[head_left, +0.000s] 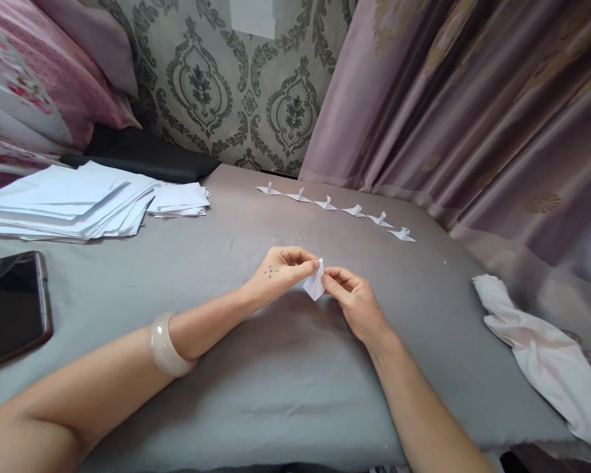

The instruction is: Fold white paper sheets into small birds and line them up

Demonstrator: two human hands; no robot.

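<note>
A small folded piece of white paper (314, 285) is held up over the middle of the grey-covered table, between both hands. My left hand (280, 268) pinches its upper left edge with thumb and fingers. On the other side, my right hand (352, 295) grips the right edge between thumb and forefinger. The paper narrows to a tip at the top and has a pointed lower end. Beyond the hands, several small folded paper birds (356, 211) stand in a slanting row on the cloth.
Stacked white paper sheets (69, 203) lie at the left, beside a pile of smaller paper pieces (180, 199). A dark phone (12, 309) rests at the left edge. Crumpled white cloth (536, 348) lies at the right. Purple curtains (423, 98) hang along the table's right side.
</note>
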